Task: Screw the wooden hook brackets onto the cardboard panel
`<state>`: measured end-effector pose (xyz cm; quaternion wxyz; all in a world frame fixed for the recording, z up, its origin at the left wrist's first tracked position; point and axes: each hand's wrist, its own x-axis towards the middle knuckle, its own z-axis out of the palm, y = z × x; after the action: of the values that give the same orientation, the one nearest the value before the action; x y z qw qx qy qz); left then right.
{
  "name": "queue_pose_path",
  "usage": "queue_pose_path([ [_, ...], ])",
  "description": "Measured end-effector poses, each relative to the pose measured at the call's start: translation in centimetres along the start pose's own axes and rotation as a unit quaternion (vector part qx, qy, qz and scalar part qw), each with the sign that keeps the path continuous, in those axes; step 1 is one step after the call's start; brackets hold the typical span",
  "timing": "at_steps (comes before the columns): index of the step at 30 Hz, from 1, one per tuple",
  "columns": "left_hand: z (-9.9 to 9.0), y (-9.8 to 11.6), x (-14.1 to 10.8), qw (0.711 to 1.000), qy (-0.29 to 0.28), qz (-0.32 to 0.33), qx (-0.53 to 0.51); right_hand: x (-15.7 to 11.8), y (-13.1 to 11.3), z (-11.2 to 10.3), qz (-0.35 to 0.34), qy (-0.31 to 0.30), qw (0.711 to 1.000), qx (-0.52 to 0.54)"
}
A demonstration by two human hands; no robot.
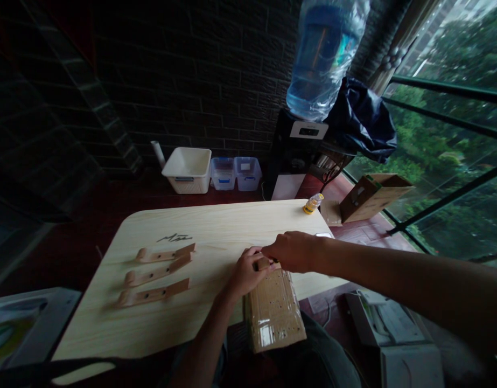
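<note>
A taped cardboard piece with small holes lies at the table's near edge. At its far end my left hand is closed around a small brown piece. My right hand is closed just beside it, touching the same spot; what its fingers grip is hidden, with only a small dark and yellow bit showing under them. Three curved wooden pieces with dark holes lie in a row on the left of the table. Several thin dark pieces lie beyond them.
A small clear container with a yellow base stands at the far right table corner. Behind the table are a white bin, clear boxes and a water dispenser. An open cardboard box is by the window.
</note>
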<state>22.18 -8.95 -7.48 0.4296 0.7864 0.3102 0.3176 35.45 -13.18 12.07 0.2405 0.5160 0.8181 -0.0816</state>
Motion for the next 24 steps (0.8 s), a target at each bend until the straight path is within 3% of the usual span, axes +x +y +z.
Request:
queue_pose_path([
  [3,0.0,0.0,-0.1,1.000,0.001,-0.003,0.002,0.0,0.4,0.5,-0.041,0.010,0.999,-0.022],
  [6,0.0,0.0,-0.1,1.000,0.007,-0.003,0.012,0.2,0.6,0.9,-0.028,0.015,0.999,-0.010],
  [10,0.0,0.0,0.0,1.000,0.004,0.003,0.008,0.6,0.7,0.3,0.056,-0.032,0.995,0.073],
  [13,-0.1,0.1,0.1,1.000,-0.006,0.006,0.002,0.5,0.5,-0.2,0.137,-0.079,0.975,0.154],
  [15,-0.2,0.2,0.1,1.000,-0.006,0.001,0.002,0.3,0.1,-0.3,0.158,-0.059,0.975,0.146],
  [19,0.0,0.2,0.1,1.000,0.002,-0.012,0.002,-0.1,-0.8,-0.3,0.060,-0.005,0.998,0.027],
  [24,0.2,-0.6,0.1,1.000,-0.005,-0.005,-0.010,-0.4,-1.1,-0.6,-0.052,0.008,0.997,-0.057],
])
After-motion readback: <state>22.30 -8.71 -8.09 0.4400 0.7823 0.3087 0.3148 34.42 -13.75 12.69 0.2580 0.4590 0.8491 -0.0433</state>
